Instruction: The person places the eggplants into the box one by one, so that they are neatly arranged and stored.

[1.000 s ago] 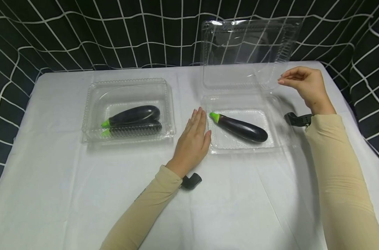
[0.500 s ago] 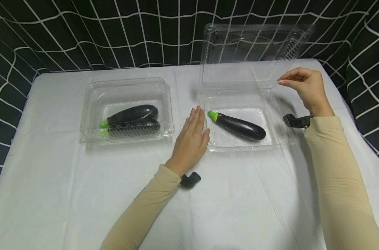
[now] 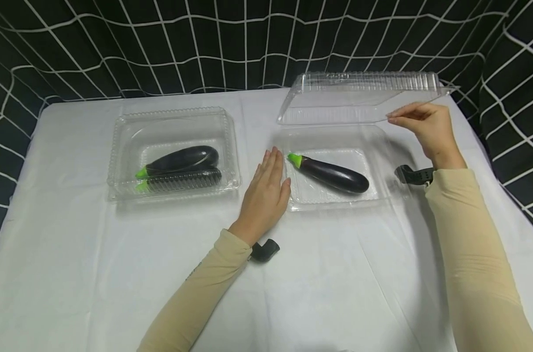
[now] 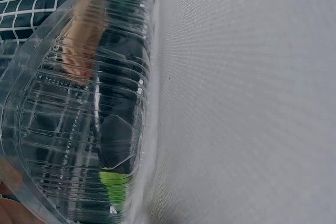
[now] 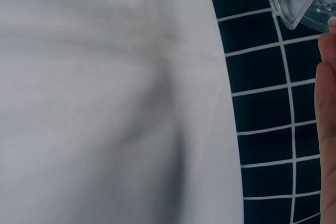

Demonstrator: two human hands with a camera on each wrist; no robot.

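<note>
An eggplant with a green cap lies in an open clear plastic container. My left hand rests with straight fingers along this container's left wall. Thumb and fingers of my right hand pinch the lower right edge of the raised lid. The lid stands tilted over the back of the container, its ribbed wall uppermost. In the left wrist view the eggplant's cap shows through ribbed plastic. A lid corner appears near my right fingers in the right wrist view.
A closed clear container on the left holds a dark eggplant, with a second eggplant shape behind its ribbed front wall. White cloth covers the table. White netting over black cloth borders the back and sides.
The lid has tilted, so its upper edge sits much lower in the head view and its ribbed wall shows on top. Both hands keep almost the same places.
</note>
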